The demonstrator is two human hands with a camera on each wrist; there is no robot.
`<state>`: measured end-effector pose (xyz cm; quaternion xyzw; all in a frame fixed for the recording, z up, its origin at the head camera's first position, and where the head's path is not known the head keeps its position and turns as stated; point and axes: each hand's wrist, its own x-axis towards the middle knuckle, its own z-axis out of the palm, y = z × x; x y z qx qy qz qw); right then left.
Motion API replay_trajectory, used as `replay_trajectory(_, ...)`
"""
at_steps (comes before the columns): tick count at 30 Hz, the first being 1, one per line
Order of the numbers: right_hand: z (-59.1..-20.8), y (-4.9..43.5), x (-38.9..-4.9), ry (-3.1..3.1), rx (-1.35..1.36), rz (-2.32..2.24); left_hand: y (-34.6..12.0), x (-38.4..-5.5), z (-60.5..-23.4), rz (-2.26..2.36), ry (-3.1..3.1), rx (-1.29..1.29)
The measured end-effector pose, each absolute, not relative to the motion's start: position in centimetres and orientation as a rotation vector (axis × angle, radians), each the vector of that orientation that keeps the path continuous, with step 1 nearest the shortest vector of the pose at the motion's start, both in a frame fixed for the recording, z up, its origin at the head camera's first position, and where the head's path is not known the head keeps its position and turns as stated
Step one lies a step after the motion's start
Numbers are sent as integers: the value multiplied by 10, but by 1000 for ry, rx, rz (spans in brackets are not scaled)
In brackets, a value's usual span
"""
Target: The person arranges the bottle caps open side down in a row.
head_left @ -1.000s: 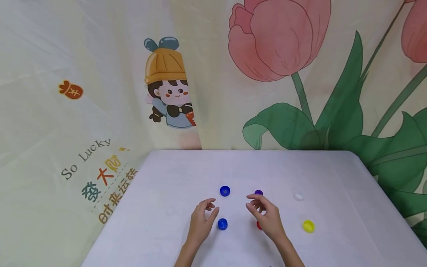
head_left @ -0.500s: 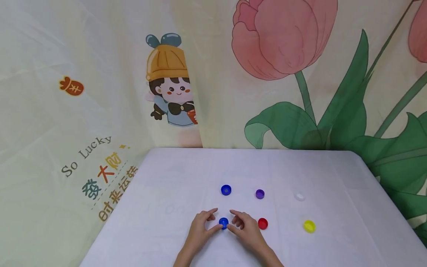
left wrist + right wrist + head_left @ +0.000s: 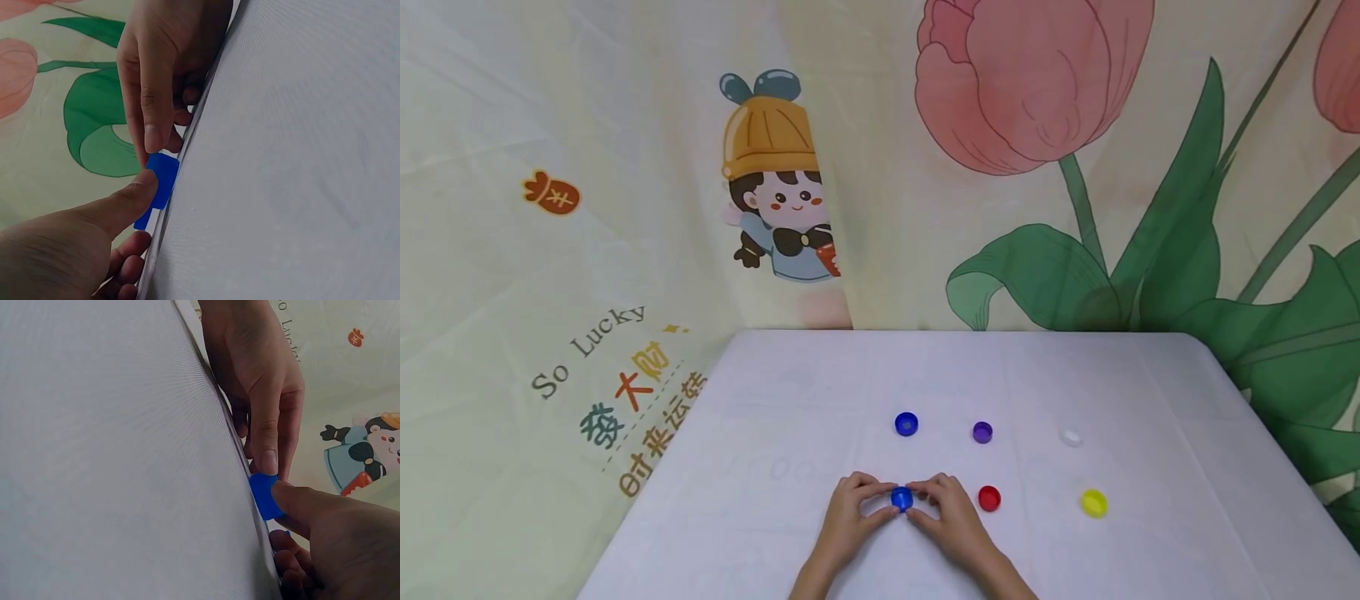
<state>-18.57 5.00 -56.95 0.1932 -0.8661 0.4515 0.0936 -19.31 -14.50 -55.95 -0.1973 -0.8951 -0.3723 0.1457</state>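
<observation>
In the head view a blue bottle cap [image 3: 902, 499] sits near the front of the white table [image 3: 775, 400]. My left hand [image 3: 850, 515] pinches it from the left between thumb and forefinger. From the right, my right hand [image 3: 953, 518] pinches the same cap the same way. Seen from the left wrist, the left thumb [image 3: 134, 190] lies against the blue side of the cap [image 3: 165, 180]. In the right wrist view the right thumb [image 3: 297, 500] presses on the cap [image 3: 265, 495], and the left thumb tip is right at its upper edge.
Just right of the hands lies a red cap [image 3: 989, 498], with a yellow cap [image 3: 1093, 503] farther right. Behind them stand another blue cap [image 3: 906, 424], a purple cap [image 3: 982, 432] and a clear cap [image 3: 1072, 437]. A printed curtain [image 3: 887, 167] hangs behind the table.
My right hand has moved left, from in front of the red and purple caps to the near blue cap. Both hands have closed their fingertips onto that cap.
</observation>
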Motion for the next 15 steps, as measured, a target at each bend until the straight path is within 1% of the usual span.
replay_trajectory(9, -569, 52, -184, -2507, 578, 1343, -143, -192, -558, -1113, -2563, -579)
replay_trajectory(15, -560, 55, -182, -2521, 557, 1339, -139, -189, -551, -1148, -2502, -607)
